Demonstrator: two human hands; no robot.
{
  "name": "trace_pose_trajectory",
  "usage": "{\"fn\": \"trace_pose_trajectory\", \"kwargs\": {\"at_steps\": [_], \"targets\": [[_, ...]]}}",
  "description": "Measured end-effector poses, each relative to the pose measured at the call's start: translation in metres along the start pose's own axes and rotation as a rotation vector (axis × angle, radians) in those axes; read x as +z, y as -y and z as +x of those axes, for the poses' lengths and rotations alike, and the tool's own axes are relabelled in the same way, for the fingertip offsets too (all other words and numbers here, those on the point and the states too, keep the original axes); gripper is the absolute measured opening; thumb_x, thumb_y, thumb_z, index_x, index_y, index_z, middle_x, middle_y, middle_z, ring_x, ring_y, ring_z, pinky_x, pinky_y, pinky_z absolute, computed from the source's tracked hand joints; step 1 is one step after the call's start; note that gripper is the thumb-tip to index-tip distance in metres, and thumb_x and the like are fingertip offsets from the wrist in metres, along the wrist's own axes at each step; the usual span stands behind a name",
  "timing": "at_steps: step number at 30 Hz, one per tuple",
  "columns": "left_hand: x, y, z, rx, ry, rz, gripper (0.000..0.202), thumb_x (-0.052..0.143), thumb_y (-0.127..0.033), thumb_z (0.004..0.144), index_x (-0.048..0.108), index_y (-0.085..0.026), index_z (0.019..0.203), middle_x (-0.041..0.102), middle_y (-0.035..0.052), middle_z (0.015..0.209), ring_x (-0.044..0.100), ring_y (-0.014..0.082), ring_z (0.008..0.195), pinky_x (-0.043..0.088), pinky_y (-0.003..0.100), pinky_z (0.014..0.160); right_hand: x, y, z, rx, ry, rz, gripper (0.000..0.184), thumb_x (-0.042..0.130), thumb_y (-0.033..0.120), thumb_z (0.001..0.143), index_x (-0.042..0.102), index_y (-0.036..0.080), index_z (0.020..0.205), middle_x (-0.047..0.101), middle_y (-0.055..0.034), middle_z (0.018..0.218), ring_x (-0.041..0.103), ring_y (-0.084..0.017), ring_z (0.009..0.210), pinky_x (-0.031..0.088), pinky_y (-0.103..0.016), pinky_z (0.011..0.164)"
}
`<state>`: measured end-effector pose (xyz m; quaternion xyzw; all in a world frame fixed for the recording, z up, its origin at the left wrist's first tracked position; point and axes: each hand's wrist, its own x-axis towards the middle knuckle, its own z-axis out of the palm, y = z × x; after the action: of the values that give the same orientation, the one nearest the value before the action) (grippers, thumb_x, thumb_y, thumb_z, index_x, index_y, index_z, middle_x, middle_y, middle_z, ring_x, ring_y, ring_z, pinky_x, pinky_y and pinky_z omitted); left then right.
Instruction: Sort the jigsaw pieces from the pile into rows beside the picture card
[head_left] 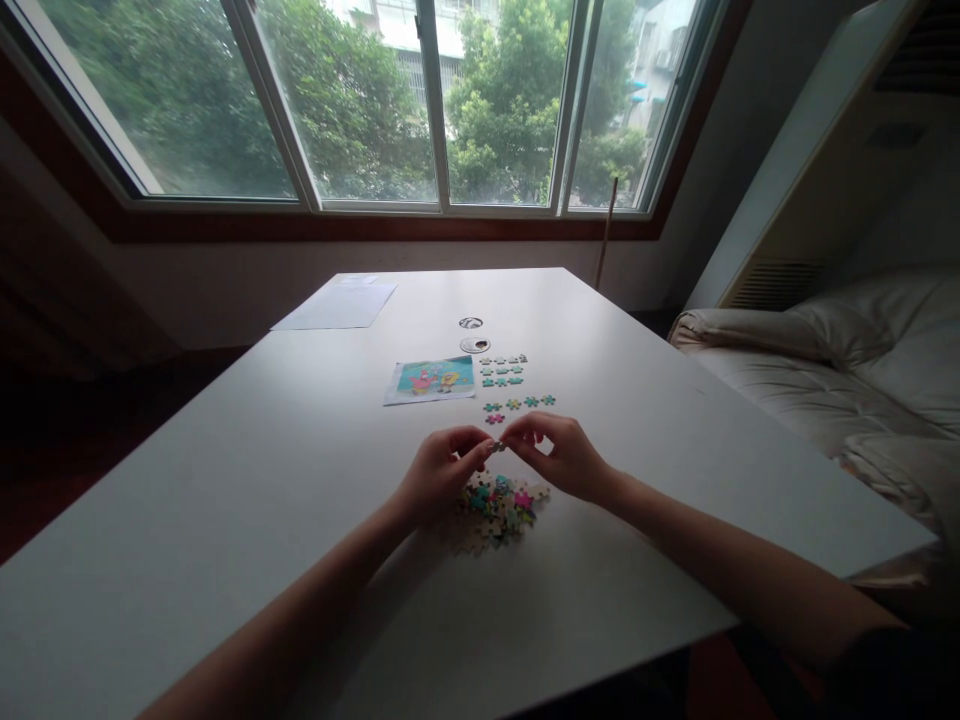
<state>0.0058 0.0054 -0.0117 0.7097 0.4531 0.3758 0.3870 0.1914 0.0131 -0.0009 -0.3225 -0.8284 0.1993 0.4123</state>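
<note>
Between the fingertips of my left hand (pixel 442 468) and my right hand (pixel 561 455) is a small puzzle piece (pixel 498 447), pinched from both sides just above the table. Its printed face is too small to make out. Below my hands lies a loose heap of jigsaw pieces (pixel 499 515), some showing coloured faces and others pale backs. Beyond my fingers, several puzzle pieces (pixel 502 372) are set out in short rows, with a pink piece (pixel 495 419) closest to my hands. Left of the rows rests a picture sheet (pixel 435 380) with a pink and a yellow cartoon figure.
The white table (pixel 247 470) reaches toward the window. Two round inserts (pixel 475 345) sit in its top behind the rows. White paper sheets (pixel 337 305) lie at the far left. A cushioned sofa (pixel 847 350) stands along the right side, and a thin stick (pixel 606 235) leans by the wall.
</note>
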Motion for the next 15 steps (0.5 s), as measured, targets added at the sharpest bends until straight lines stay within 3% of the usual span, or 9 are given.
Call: {"fn": "trace_pose_trajectory", "kwargs": {"at_steps": [7, 15], "targets": [[0.0002, 0.0034, -0.0007, 0.035, -0.013, -0.033, 0.034, 0.047, -0.041, 0.083, 0.062, -0.012, 0.074, 0.056, 0.0002, 0.057, 0.052, 0.0118, 0.057, 0.041, 0.022, 0.057, 0.0023, -0.0059, -0.0010, -0.028, -0.063, -0.095, 0.007, 0.052, 0.017, 0.078, 0.059, 0.017, 0.078, 0.059, -0.0002, 0.069, 0.049, -0.009, 0.060, 0.041, -0.022, 0.060], [0.0013, 0.0003, -0.0017, 0.036, 0.004, -0.019, 0.030, 0.052, -0.039, 0.080, 0.061, -0.012, 0.073, 0.055, -0.0006, 0.057, 0.050, 0.0102, 0.054, 0.038, 0.020, 0.053, 0.0043, -0.0040, -0.0017, 0.038, -0.022, -0.055, 0.007, 0.052, 0.018, 0.078, 0.059, 0.017, 0.078, 0.059, 0.0013, 0.066, 0.049, -0.008, 0.058, 0.040, -0.021, 0.058]]}}
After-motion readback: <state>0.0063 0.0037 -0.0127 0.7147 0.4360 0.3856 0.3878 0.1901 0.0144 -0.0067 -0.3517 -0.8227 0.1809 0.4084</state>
